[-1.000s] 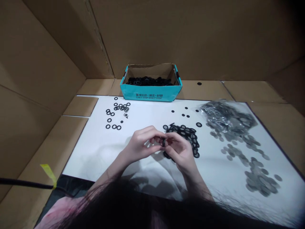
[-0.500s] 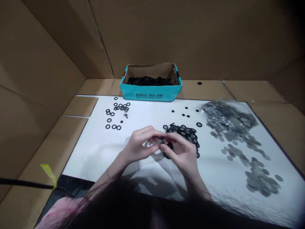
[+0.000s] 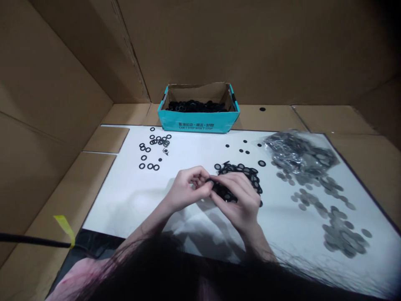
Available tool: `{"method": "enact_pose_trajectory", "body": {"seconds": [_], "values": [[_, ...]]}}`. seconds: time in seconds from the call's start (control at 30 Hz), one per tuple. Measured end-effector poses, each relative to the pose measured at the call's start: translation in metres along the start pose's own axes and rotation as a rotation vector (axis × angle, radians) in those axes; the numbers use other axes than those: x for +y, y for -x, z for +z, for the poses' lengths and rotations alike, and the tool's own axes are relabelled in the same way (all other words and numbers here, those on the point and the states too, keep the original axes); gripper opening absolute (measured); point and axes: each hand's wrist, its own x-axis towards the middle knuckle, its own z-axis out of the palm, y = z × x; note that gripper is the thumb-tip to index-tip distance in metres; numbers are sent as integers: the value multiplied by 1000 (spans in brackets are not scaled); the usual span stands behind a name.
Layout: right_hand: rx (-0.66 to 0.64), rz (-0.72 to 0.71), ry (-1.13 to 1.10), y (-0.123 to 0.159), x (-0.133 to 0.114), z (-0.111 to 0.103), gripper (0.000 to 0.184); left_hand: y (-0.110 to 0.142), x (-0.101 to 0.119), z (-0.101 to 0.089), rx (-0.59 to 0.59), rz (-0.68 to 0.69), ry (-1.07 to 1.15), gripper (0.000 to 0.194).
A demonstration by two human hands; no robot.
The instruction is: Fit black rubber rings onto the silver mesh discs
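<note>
My left hand [image 3: 189, 190] is closed, its thumb and forefinger pinching a small black ring [image 3: 209, 180]. Against the ring's right side press the fingertips of my right hand [image 3: 239, 198], also closed; the fingers hide much of the piece. Just behind my right hand lies a heap of black rings with grey discs in them [image 3: 247, 172], partly covered by that hand. On the left of the white sheet, several open black rings [image 3: 159, 140] lie loose, with a few small black discs [image 3: 160, 159] among them.
A turquoise cardboard box [image 3: 200, 121] holding black rings stands at the back. To the right are a clear plastic bag [image 3: 297, 152] of grey discs and loose grey discs [image 3: 344, 238]. Cardboard walls surround the white sheet [image 3: 125, 200]. A black cable [image 3: 34, 240] with yellow tape enters at left.
The black piece between my fingertips has turned and shifted slightly left. My right fingers have drawn closer together, and my left hand has curled more. The things on the sheet look unmoved.
</note>
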Motion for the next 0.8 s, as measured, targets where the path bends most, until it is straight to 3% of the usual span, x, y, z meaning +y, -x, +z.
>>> {"method": "enact_pose_trajectory", "body": {"seconds": [0.4, 0.57, 0.7, 0.8], "values": [[2, -24, -19, 3, 1, 2, 31, -2, -6, 6, 12, -107, 253, 16], [23, 130, -66, 1, -2, 2, 24, -2, -5, 1, -60, -127, 326, 26], [4, 327, -271, 3, 2, 3, 19, -2, -5, 0, -165, -149, 418, 36], [-22, 350, -353, 5, 4, 4, 16, -2, -6, 4, -205, -165, 490, 44]]}}
